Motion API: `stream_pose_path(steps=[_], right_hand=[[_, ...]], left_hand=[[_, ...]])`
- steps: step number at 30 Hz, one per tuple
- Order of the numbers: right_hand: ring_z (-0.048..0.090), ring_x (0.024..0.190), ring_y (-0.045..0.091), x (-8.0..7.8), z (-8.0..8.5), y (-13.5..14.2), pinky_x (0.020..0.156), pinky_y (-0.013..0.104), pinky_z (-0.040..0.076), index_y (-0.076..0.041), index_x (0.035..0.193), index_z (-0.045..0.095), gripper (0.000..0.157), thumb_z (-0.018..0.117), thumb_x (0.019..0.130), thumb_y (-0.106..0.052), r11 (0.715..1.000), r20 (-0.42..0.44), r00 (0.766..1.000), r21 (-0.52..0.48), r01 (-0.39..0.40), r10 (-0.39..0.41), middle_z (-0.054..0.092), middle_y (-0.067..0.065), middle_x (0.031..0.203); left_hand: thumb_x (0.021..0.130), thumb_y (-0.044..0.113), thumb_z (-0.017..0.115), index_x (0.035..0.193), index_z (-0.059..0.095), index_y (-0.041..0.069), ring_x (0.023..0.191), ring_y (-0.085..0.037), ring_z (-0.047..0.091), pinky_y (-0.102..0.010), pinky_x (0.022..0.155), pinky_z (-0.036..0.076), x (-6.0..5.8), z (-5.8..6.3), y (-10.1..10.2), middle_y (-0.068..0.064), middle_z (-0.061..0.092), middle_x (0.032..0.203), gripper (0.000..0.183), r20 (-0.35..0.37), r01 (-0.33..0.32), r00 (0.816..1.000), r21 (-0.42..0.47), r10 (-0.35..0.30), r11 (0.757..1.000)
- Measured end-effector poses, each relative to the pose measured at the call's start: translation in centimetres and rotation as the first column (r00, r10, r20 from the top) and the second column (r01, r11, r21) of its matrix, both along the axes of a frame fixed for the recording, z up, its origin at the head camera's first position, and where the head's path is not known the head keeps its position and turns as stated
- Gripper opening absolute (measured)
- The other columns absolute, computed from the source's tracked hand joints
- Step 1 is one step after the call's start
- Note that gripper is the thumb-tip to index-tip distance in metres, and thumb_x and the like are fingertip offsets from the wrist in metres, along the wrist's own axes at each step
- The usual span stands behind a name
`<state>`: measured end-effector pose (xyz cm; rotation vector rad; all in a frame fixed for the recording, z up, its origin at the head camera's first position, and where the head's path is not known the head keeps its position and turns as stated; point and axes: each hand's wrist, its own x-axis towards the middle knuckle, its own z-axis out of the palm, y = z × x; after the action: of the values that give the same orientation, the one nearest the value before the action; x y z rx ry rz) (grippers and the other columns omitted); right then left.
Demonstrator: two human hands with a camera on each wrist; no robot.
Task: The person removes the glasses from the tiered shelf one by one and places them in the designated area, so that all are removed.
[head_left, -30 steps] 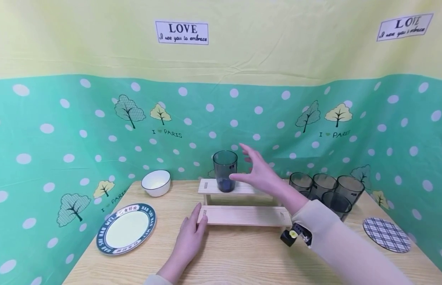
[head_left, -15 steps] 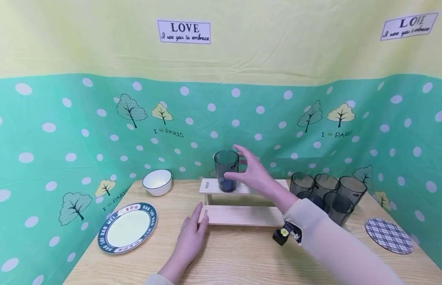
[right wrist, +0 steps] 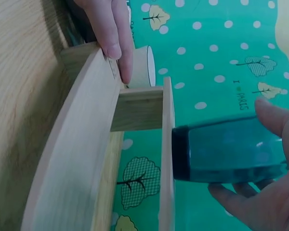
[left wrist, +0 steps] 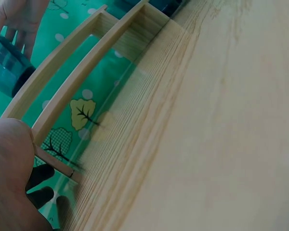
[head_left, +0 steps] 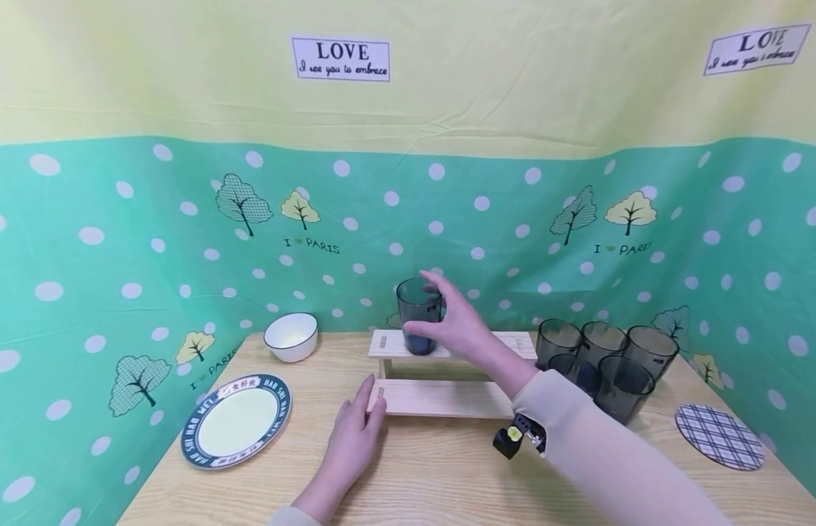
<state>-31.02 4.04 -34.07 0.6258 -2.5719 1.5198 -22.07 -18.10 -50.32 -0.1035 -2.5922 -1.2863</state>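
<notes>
A smoky dark drinking glass (head_left: 413, 310) stands upright at the left part of a two-tier wooden rack's upper board (head_left: 476, 347). My right hand (head_left: 450, 325) curls round it from the right, thumb in front and fingers behind. In the right wrist view, the base of that glass (right wrist: 221, 151) meets the board, with the thumb and fingers at either side. My left hand (head_left: 355, 435) touches the left end of the lower board (head_left: 447, 399), its index finger and thumb mostly straight. Its fingers (right wrist: 126, 60) lie along that board end in the right wrist view.
Several matching glasses (head_left: 627, 383) are grouped to the right of the rack. A checked round mat (head_left: 719, 436) lies at the far right. At left are a white bowl (head_left: 291, 337) and a green-rimmed plate (head_left: 237, 421). A polka-dot cloth (head_left: 355, 219) hangs behind.
My right hand has moved left and slightly down, from beside the glass to around it. The glass stays on the upper board. My left hand keeps its place at the rack.
</notes>
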Motion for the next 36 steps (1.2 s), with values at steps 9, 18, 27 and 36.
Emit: stream_pose_path(steps=[9, 18, 27, 36], right_hand=[[0.040, 0.158, 0.036, 0.5, -0.2, -0.1, 0.125, 0.063, 0.040, -0.026, 0.174, 0.035, 0.103, 0.096, 0.091, -0.034, 0.997, 0.000, 0.997, 0.000, 0.074, -0.074, 0.052, 0.005, 0.165], [0.045, 0.155, 0.036, 2.4, 0.1, 0.2, 0.119, 0.061, 0.048, -0.030, 0.171, 0.041, 0.103, 0.099, 0.086, -0.032, 0.997, 0.018, 0.997, -0.006, 0.070, -0.070, 0.051, 0.003, 0.166], [0.049, 0.151, 0.032, 4.6, 0.3, 0.9, 0.117, 0.058, 0.050, -0.036, 0.169, 0.044, 0.103, 0.101, 0.083, -0.032, 0.999, 0.051, 0.997, -0.006, 0.053, -0.053, 0.053, -0.004, 0.163], [0.054, 0.146, 0.031, 6.6, 0.5, 2.4, 0.109, 0.055, 0.057, -0.041, 0.167, 0.045, 0.101, 0.101, 0.083, -0.032, 0.999, 0.074, 0.997, -0.019, 0.027, -0.026, 0.057, -0.005, 0.157]], left_hand=[[0.119, 0.035, 0.052, 0.168, 0.042, 0.001, 0.154, -0.055, 0.039, -0.070, 0.131, 0.017, 0.0, 0.1, 0.1, -0.023, 0.054, 0.163, 0.061, 0.006, 0.003, 1.000, 0.006, -0.003, 1.000], [0.119, 0.038, 0.050, 0.169, 0.041, 0.002, 0.155, -0.053, 0.039, -0.070, 0.131, 0.016, 0.0, 0.1, 0.1, -0.023, 0.052, 0.164, 0.062, 0.015, -0.001, 1.000, 0.014, 0.001, 1.000], [0.119, 0.037, 0.051, 0.169, 0.041, 0.002, 0.154, -0.050, 0.043, -0.069, 0.132, 0.017, -0.1, 0.0, 0.1, -0.023, 0.053, 0.163, 0.061, 0.003, 0.000, 1.000, -0.001, 0.000, 1.000], [0.119, 0.036, 0.051, 0.168, 0.042, 0.001, 0.153, -0.048, 0.047, -0.068, 0.132, 0.019, -0.2, -0.2, 0.0, -0.023, 0.055, 0.162, 0.060, -0.012, 0.004, 1.000, -0.012, -0.004, 1.000]])
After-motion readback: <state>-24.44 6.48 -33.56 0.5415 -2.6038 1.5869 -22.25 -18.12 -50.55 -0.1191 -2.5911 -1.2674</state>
